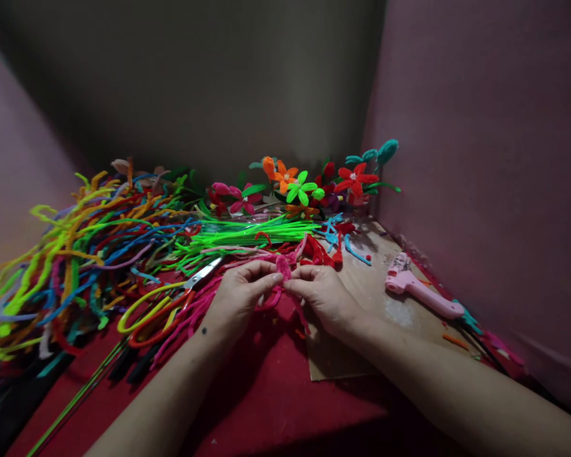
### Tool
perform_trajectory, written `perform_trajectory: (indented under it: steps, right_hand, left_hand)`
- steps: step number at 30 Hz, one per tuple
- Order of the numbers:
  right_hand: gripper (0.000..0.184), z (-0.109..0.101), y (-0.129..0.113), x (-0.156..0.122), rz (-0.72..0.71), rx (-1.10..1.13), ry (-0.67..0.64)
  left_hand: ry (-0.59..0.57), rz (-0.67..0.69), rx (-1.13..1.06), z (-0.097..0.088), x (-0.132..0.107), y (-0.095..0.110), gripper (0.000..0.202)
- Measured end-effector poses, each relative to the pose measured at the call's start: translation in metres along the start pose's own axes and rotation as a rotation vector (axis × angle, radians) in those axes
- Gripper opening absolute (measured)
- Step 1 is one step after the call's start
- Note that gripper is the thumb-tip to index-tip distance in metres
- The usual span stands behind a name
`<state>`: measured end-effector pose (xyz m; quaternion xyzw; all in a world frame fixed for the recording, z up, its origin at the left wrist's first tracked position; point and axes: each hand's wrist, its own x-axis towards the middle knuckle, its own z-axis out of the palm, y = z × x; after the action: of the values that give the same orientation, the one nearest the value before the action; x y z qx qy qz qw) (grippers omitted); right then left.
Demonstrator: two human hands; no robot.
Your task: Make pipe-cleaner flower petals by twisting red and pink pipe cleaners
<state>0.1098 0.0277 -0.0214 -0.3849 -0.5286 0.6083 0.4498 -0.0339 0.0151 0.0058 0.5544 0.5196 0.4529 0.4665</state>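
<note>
- At far left we see a tangled heap of multicoloured, fuzzy, bendable strands point(76, 266), with yellow, orange, blue and green among them.
- Next come metal-bladed scissors with yellow and orange-red loop handles point(186, 287), resting just beside our left hand.
- Our left hand point(238, 295) pinches narrowly, thumb against fingers, on the left side of a small, bright pink, fuzzy looped piece point(283, 268).
- Behind it we have a bundle of straight, bright green, fuzzy stems point(252, 233).
- That pink piece stands between our fingertips, above the dark red work surface point(257, 393).
- Our right hand point(321, 295) pinches its other side (the fingers hide the exact contact).
- Beyond the hands, fuzzy five-petalled flowers in orange, green and red point(301, 188) stand near the wall.
- At right, a pink plastic glue gun point(426, 293) lies on a brown flat board point(368, 279).
</note>
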Motion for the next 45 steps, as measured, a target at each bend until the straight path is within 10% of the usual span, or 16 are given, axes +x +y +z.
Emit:
perform_trajectory:
  steps: [10,27,35,41,45]
  right_hand:
    - [0.009,0.007,0.003,-0.002,-0.017,-0.002,0.11]
    - [0.024,0.005,0.0,-0.007,0.035,-0.043,-0.072]
    - [0.019,0.006,-0.001,-0.005,0.071,0.078,-0.049]
    - [0.021,0.005,-0.002,-0.005,0.051,0.044,-0.034]
    - [0.024,0.005,-0.002,-0.005,0.08,0.077,-0.041]
  left_hand:
    - [0.216,0.105,0.159,0.012,-0.006,0.002,0.014]
    - [-0.104,-0.096,-0.196,0.001,0.002,-0.006,0.016]
    - [0.253,0.383,0.197,0.016,-0.006,-0.002,0.006]
    - [0.144,0.07,-0.061,0.017,-0.004,-0.005,0.016]
    - [0.213,0.189,0.073,0.016,-0.001,0.0,0.018]
